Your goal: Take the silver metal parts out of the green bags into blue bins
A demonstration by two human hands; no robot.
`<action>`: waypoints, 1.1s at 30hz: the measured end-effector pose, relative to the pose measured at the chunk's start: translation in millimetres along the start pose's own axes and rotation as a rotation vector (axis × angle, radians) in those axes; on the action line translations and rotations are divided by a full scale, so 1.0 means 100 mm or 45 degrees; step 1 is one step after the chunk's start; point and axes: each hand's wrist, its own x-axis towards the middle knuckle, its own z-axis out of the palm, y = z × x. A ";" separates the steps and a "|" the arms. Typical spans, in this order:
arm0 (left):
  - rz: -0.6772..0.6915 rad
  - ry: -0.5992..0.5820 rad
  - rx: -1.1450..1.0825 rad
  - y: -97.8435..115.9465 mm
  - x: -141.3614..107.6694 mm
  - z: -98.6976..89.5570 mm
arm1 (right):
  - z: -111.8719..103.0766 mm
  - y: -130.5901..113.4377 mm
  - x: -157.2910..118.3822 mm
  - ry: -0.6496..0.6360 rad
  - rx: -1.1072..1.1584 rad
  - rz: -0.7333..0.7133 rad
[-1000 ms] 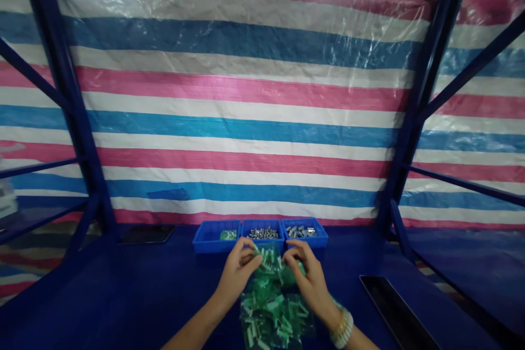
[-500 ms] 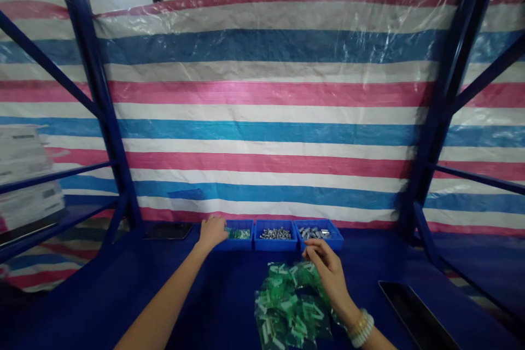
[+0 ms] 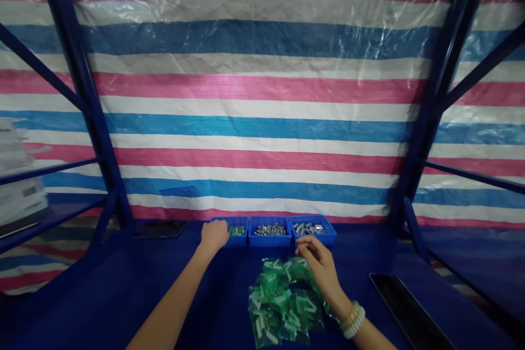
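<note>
Observed: a striped tarpaulin (image 3: 262,93) in pink, blue and white hangs behind the blue bench (image 3: 82,290), with clear plastic sheeting over its upper part. Blue steel rack uprights (image 3: 430,93) stand at both sides, braced by diagonal struts. We note a flat black panel (image 3: 159,229) at the far left of the bench, a second black panel (image 3: 406,311) at right, and blurred white printed cartons (image 3: 16,191) beyond the left uprights.

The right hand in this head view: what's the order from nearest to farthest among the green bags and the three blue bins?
From the right hand:
1. Green bags, below it, and right bin, just ahead: too close to call.
2. Middle bin, ahead and leftward.
3. Left bin, farthest left, under the left hand.
</note>
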 end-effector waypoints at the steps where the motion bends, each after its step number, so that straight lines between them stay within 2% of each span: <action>1: -0.012 -0.016 -0.006 0.00 0.00 -0.02 | 0.00 -0.01 0.00 -0.001 -0.001 -0.005; 5: 0.016 0.047 -0.060 0.05 -0.07 -0.13 | -0.01 -0.03 0.01 0.008 -0.018 -0.018; 8: 0.125 0.148 -0.136 0.28 -0.26 -0.14 | 0.00 -0.03 0.01 0.021 -0.037 -0.018; 12: 0.362 0.035 -0.314 0.70 -0.55 0.06 | 0.01 -0.01 0.01 -0.016 -0.077 -0.017; 15: 0.467 -0.100 -0.578 0.86 -0.65 0.26 | 0.01 0.01 0.01 -0.060 -0.099 -0.017; 17: 0.453 -0.120 -0.756 0.86 -0.63 0.35 | 0.00 0.01 0.01 -0.068 -0.116 -0.028; 20: 0.366 -0.104 -1.103 0.82 -0.58 0.38 | 0.00 0.01 0.01 -0.065 -0.129 -0.041; 24: 0.244 -0.148 -1.702 0.84 -0.62 0.31 | 0.05 -0.02 0.01 -0.001 -0.046 0.015; 27: 0.179 -0.228 -2.043 0.95 -0.75 0.24 | 0.12 -0.02 -0.02 -0.070 0.160 0.166; 29: 0.159 -0.299 -2.153 1.02 -0.84 0.20 | 0.17 -0.03 -0.05 -0.191 0.275 0.259; 31: 0.187 -0.313 -2.142 1.06 -0.90 0.15 | 0.19 -0.04 -0.07 -0.249 0.284 0.273; 33: 0.291 -0.174 -2.009 1.05 -0.94 0.10 | 0.18 -0.07 -0.09 -0.207 0.163 0.169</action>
